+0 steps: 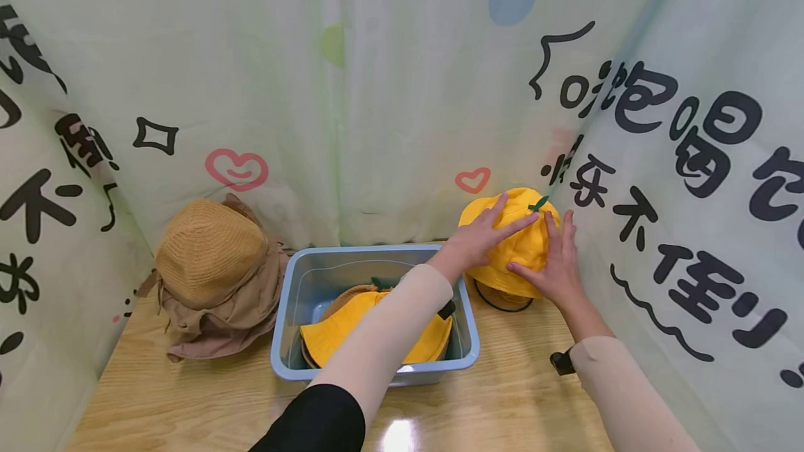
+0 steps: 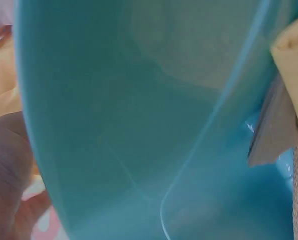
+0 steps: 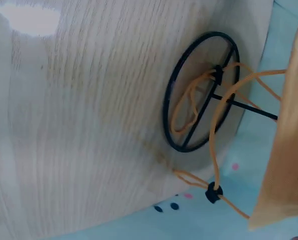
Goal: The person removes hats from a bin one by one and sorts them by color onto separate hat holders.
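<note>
A yellow bucket hat (image 1: 516,250) with a green leaf-like tab on top sits on a black wire stand (image 3: 166,107) with a round base. My left hand (image 1: 480,236) lies on the hat's left side, fingers spread and mostly straight. At its right side, my right hand (image 1: 555,267) touches the hat with extended fingers and the thumb on its front. Orange cords (image 3: 212,135) with black toggles hang from the hat's brim (image 3: 284,155) in the right wrist view. The left wrist view shows part of my left hand (image 2: 8,175) at the left.
Left of the stand, a blue plastic bin (image 1: 377,251) holds another yellow hat (image 1: 342,326) and brownish hats partly hidden beneath my left arm. Several tan and brown hats (image 1: 213,257) are stacked at the left of the wooden table (image 1: 502,396). Printed curtains (image 1: 389,124) enclose the back and sides.
</note>
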`<state>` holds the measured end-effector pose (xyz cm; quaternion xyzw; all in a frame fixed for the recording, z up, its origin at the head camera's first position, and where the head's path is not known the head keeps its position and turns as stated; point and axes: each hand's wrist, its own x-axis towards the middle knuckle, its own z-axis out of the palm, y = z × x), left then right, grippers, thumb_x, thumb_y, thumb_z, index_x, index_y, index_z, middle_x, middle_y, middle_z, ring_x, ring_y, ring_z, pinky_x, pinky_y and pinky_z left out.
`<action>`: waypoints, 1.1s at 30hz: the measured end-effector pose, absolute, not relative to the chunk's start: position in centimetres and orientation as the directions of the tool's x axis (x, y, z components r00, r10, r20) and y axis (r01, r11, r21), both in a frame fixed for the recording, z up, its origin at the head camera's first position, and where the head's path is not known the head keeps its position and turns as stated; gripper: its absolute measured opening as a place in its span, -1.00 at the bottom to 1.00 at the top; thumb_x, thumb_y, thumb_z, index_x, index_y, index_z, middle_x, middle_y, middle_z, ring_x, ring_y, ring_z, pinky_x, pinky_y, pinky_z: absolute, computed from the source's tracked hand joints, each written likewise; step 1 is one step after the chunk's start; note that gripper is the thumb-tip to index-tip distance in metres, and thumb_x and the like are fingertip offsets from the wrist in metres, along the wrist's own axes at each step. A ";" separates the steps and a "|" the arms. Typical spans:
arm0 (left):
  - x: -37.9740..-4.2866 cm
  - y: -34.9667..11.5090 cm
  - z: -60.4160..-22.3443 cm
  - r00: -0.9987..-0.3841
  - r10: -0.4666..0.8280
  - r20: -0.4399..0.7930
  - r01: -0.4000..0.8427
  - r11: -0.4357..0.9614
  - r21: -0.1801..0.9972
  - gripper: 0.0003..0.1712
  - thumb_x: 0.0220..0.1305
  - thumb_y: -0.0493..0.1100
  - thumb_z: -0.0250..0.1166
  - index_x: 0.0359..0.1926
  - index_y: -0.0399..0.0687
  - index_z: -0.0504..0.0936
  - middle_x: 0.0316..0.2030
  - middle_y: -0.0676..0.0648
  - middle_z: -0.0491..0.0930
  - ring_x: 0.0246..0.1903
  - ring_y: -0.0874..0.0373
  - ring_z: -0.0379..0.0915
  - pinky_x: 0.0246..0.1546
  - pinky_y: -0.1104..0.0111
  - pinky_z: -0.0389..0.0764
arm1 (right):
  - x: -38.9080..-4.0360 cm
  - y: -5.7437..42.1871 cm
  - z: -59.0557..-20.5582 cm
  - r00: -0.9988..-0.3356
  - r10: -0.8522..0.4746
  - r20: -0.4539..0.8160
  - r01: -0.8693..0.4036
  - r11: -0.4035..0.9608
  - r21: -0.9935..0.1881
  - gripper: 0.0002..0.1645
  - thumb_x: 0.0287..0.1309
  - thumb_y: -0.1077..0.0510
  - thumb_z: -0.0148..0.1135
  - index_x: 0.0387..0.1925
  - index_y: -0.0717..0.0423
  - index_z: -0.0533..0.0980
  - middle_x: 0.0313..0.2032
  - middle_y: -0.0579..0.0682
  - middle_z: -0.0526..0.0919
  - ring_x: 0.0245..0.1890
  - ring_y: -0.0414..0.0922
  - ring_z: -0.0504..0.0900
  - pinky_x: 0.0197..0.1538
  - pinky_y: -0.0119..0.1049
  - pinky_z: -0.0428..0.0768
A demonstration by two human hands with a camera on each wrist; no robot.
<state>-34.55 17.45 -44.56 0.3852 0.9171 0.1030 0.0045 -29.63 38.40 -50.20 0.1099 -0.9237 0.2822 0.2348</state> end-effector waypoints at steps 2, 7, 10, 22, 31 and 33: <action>-34.4 17.5 -44.7 -0.712 0.701 0.027 0.689 0.692 0.215 0.38 0.24 -0.21 0.41 0.47 0.76 -0.54 0.59 -0.06 -0.52 0.47 -0.04 0.11 -0.17 0.48 0.62 | -29.6 38.4 -50.5 -0.882 -0.078 0.464 -0.331 0.803 -0.495 0.52 -0.19 -0.05 0.66 0.59 -0.28 -0.22 0.56 0.17 -0.52 0.47 0.51 -0.26 0.28 0.58 -0.03; -34.5 17.3 -45.3 -0.742 0.667 -0.072 0.634 0.732 0.251 0.39 0.29 -0.27 0.35 0.41 0.82 -0.62 0.60 -0.05 -0.23 0.26 0.03 0.41 -0.23 0.48 0.60 | -29.2 38.4 -51.1 -0.900 -0.075 0.429 -0.313 0.796 -0.519 0.51 -0.17 0.01 0.66 0.59 -0.28 -0.21 0.56 0.14 -0.55 0.48 0.48 -0.15 0.25 0.51 0.17; -34.7 17.3 -45.6 -0.743 0.666 -0.065 0.636 0.734 0.239 0.40 0.28 -0.27 0.35 0.41 0.83 -0.63 0.60 -0.07 -0.27 0.33 -0.01 0.33 -0.17 0.42 0.63 | -29.1 38.5 -51.2 -0.899 -0.069 0.433 -0.308 0.801 -0.513 0.51 -0.16 0.01 0.66 0.59 -0.29 -0.22 0.56 0.11 -0.56 0.48 0.46 -0.14 0.23 0.51 0.19; -34.7 19.4 -45.5 -0.601 0.777 0.185 0.779 0.622 -0.081 0.20 0.32 -0.10 0.33 0.57 0.46 -0.41 0.52 -0.13 -0.77 0.57 -0.08 -0.45 0.49 0.24 0.07 | -29.0 38.8 -50.7 -0.874 -0.050 0.482 -0.325 0.799 -0.507 0.51 -0.20 0.04 0.67 0.58 -0.25 -0.19 0.56 0.26 -0.41 0.48 0.48 -0.16 0.31 0.53 0.02; -33.9 18.9 -44.8 -0.643 0.757 0.116 0.757 0.651 -0.052 0.20 0.34 -0.19 0.31 0.57 0.46 -0.42 0.53 -0.12 -0.74 0.46 -0.01 0.16 0.48 0.17 0.12 | -29.0 38.3 -52.0 -0.895 -0.060 0.442 -0.306 0.804 -0.511 0.54 -0.16 0.09 0.66 0.59 -0.25 -0.26 0.56 0.25 -0.42 0.47 0.47 -0.09 0.28 0.48 0.15; -33.9 18.5 -44.5 -0.633 0.769 0.089 0.768 0.638 -0.048 0.24 0.31 -0.12 0.36 0.57 0.44 -0.44 0.52 -0.14 -0.75 0.49 0.05 0.10 0.51 0.11 0.01 | -29.1 38.2 -52.1 -0.892 -0.064 0.447 -0.312 0.804 -0.506 0.53 -0.16 0.09 0.66 0.59 -0.25 -0.25 0.56 0.25 -0.42 0.47 0.47 -0.09 0.28 0.48 0.16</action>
